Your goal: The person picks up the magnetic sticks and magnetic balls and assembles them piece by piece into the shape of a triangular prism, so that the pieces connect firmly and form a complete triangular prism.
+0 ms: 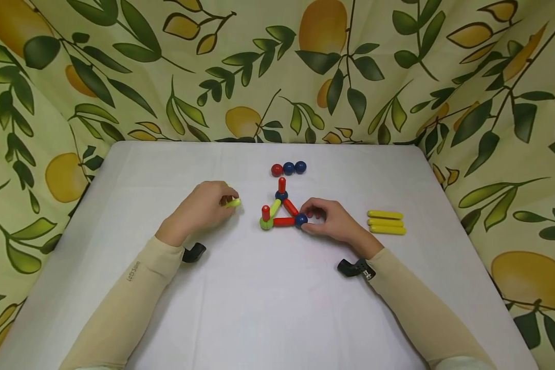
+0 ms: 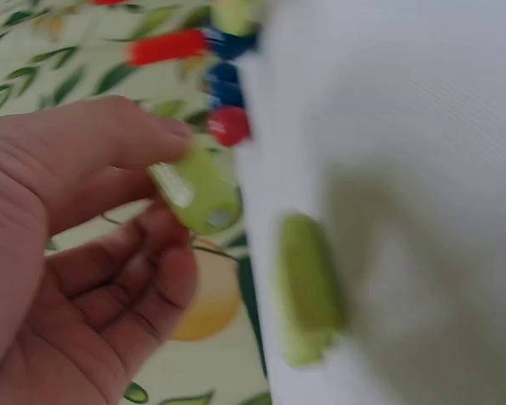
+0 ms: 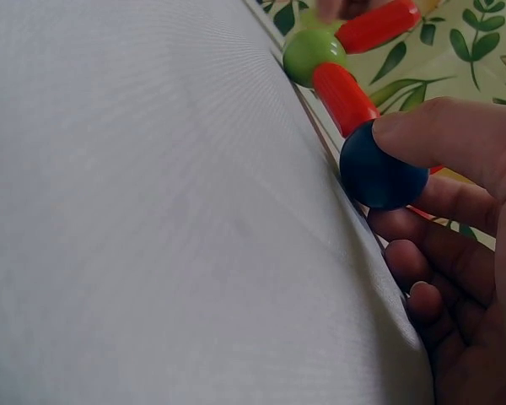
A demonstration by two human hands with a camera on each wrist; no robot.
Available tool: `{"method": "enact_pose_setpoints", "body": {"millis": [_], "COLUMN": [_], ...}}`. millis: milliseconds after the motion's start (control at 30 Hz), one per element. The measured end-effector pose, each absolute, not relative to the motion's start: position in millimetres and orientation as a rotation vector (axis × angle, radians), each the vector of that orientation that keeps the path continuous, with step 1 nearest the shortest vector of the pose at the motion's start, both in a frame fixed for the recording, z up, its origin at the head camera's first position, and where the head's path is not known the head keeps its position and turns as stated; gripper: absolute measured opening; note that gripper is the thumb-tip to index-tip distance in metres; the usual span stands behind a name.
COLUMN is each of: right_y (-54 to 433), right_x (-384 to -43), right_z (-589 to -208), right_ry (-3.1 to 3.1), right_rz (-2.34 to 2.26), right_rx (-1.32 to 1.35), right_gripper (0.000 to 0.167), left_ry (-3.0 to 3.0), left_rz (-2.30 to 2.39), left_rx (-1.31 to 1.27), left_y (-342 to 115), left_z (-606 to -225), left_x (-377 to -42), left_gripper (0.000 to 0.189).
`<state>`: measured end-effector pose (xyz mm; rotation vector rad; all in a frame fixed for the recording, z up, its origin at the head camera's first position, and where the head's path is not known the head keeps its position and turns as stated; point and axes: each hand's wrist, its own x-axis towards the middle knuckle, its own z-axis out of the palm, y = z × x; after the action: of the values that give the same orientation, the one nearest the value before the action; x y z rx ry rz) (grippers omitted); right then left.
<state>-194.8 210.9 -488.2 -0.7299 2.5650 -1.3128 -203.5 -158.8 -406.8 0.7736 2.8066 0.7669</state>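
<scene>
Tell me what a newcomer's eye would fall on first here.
Mid-picture in the head view, a rod-and-ball triangle with two upright red rods would likely catch the eye. To its left, the left fingers hold a green rod; the right fingers hold the blue ball at its near right corner. Behind hangs a fruit-and-leaf curtain.

Left beige sleeve [image 1: 122,308]: small dark lettering [image 1: 133,271], set lengthwise toward the wrist end, appears to read "Let's Slim". Black right-wrist device [image 1: 350,267]: carries a white marking [image 1: 367,274], too small to read.
</scene>
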Motion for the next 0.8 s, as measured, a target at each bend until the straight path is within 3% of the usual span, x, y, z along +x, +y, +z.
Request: {"method": "enact_pose_setpoints", "body": {"millis": [67,333,800], "right_y": [210.5,211.2,210.3], "right_x": [-194.1,-195.7,-194.1], "right_z": [-488.2,-487.5,-485.0], "right_ry": [2.566,2.559,2.564], "right_rz": [-1.308,-1.315,-1.325], "right_rx": [-0.730,-0.740,-0.761], "right_gripper": [0.029,0.028,0.027], "left_ry": [2.800,2.723,2.530], "left_rz": [0.946,1.443,1.157], "left_rx": [0.776,0.908,1.047], "left_y": [-157.3,-134.1,-50.1], "left_z": [-398.3,-365.6,-349.2], "left_x": [-203.4,-204.4,-217.2], "left_gripper": [0.020,0.020,0.009]}}
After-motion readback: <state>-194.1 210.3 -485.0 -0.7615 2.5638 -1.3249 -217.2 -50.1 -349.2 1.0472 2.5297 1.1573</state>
